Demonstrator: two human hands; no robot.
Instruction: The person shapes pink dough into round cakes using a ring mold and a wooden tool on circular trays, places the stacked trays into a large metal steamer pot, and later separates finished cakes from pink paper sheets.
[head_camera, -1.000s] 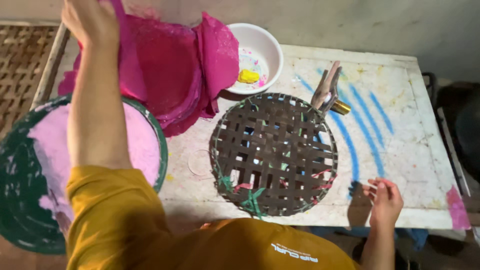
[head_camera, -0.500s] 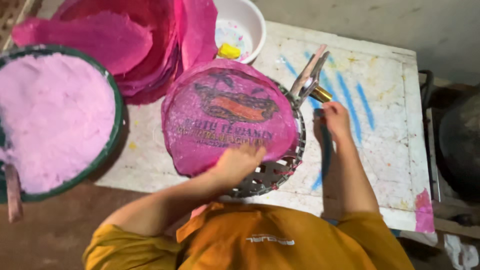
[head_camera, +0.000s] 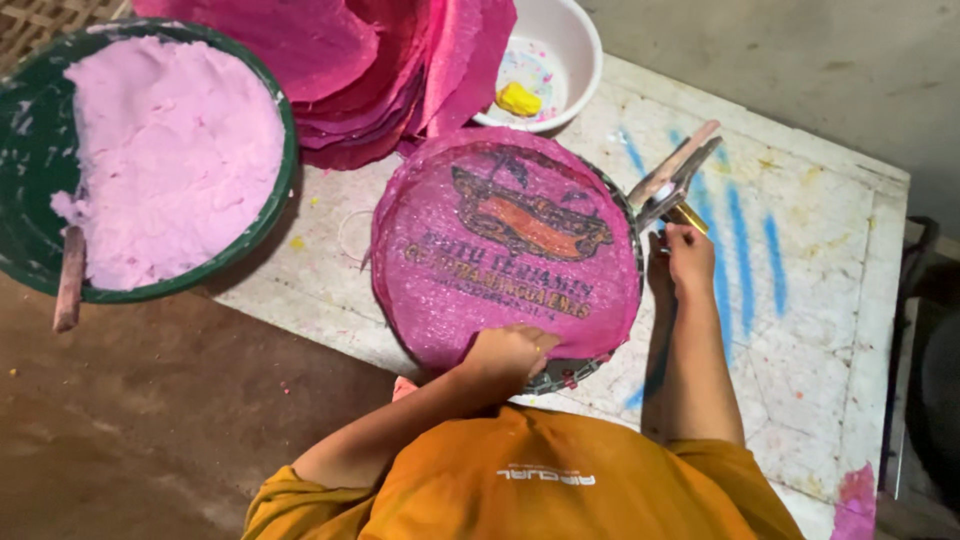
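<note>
Table (head_camera: 800, 330), free room and obstacles, clock bearings taken from the pink sheet (head_camera: 505, 250) at centre.

- 12 to 1 o'clock: white bowl (head_camera: 560, 50), touching the stack; no gap between them.
- 10 to 12: stack of pink discs (head_camera: 350, 50), overlapping the sheet's upper edge; blocked.
- 9 to 10: green basin (head_camera: 20, 180) of pink paste, with a stick (head_camera: 70, 280) leaning on its rim; a narrow bare strip separates basin and sheet.
- 2: brush (head_camera: 675, 175), lying at the sheet's rim.
- 3: right hand (head_camera: 685, 260) and forearm.
- 6: left hand (head_camera: 510, 355) on the sheet's edge.
- 2 to 4, beyond the forearm: bare tabletop, open passage.
</note>
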